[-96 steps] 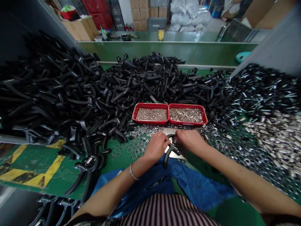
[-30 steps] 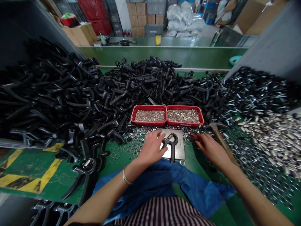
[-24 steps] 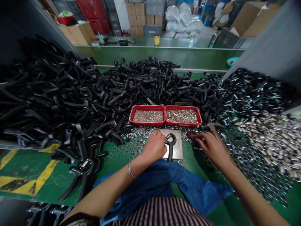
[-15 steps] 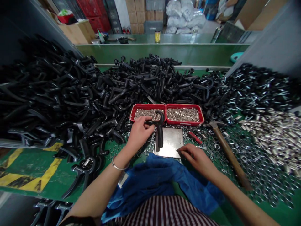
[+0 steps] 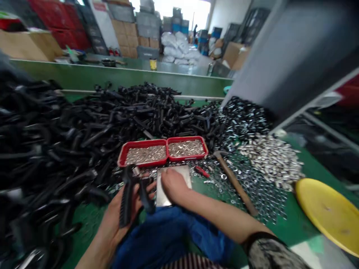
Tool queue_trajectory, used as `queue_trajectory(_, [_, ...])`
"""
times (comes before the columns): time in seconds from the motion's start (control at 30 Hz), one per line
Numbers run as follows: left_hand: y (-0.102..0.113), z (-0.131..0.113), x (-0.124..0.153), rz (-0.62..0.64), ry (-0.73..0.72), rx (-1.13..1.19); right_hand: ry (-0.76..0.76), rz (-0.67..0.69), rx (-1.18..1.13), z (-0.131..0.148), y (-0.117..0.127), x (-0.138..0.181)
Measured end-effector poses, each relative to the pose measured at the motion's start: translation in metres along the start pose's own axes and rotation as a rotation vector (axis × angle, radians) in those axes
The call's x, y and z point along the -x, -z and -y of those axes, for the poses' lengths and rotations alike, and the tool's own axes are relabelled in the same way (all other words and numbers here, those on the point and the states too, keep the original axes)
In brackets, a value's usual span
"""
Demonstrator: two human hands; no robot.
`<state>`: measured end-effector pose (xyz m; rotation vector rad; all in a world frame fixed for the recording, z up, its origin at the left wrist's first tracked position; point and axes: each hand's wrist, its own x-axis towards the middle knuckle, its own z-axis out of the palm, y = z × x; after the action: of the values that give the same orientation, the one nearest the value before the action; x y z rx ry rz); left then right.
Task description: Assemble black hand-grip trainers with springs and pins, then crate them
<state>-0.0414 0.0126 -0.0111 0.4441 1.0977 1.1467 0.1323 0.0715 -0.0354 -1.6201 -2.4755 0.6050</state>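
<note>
My left hand (image 5: 116,215) is palm up near the front of the bench, with a black hand grip (image 5: 127,198) across its palm and fingers. The grip has two handles, and a bit of silver coil spring shows at its top. My right hand (image 5: 175,185) is over a flat metal plate (image 5: 161,196), its fingers curled toward the plate's left part. Whatever those fingertips hold, if anything, is hidden. Just beyond the plate, a left red tray (image 5: 143,142) and a right red tray (image 5: 186,139) hold small metal pins.
Black handles (image 5: 84,134) are heaped at left and behind the trays. A hammer (image 5: 234,179) and a red-handled tool (image 5: 202,172) lie right of the plate. Farther right are metal rings (image 5: 260,198), silver cylinders (image 5: 272,157) and a yellow dish (image 5: 328,213). Blue cloth (image 5: 157,239) covers my lap.
The view has turned right, bringing the yellow dish in. My left hand has turned palm up and come nearer, now with a two-handled grip. My right hand has moved left across the plate.
</note>
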Motion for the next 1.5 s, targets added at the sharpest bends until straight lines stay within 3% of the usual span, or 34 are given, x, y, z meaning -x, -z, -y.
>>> queue_trajectory(0.07, [0.007, 0.011, -0.002, -0.048, 0.053, -0.029, 0.023, 0.001, 0.038, 0.001, -0.006, -0.004])
queue_trajectory(0.23, [0.012, 0.02, -0.006, -0.019, 0.123, -0.034, 0.077, -0.03, -0.004, -0.017, -0.006, 0.001])
queue_trajectory(0.43, [-0.001, 0.018, 0.002, 0.034, 0.261, 0.066, 0.018, -0.187, -0.261, -0.047, 0.021, 0.023])
queue_trajectory(0.53, [-0.014, 0.026, 0.009, 0.029, 0.185, 0.094, -0.007, -0.218, -0.451, -0.047, 0.029, 0.044])
queue_trajectory(0.63, [-0.028, 0.038, 0.011, 0.216, 0.166, 0.23, -0.096, -0.332, -0.805, -0.042, 0.032, 0.064])
queue_trajectory(0.73, [-0.036, 0.047, 0.007, 0.33, 0.116, 0.291, -0.057, -0.353, -0.902, -0.036, 0.034, 0.076])
queue_trajectory(1.1, [-0.047, 0.055, 0.02, 0.315, 0.07, 0.243, 0.054, -0.408, -0.683, -0.021, 0.028, 0.081])
queue_trajectory(1.3, [-0.037, 0.061, 0.025, 0.078, -0.071, -0.108, 0.24, -0.461, -0.417, -0.013, 0.026, 0.091])
queue_trajectory(1.5, [-0.032, 0.052, 0.017, -0.014, -0.015, -0.119, 0.293, -0.489, -0.024, -0.015, 0.02, 0.094])
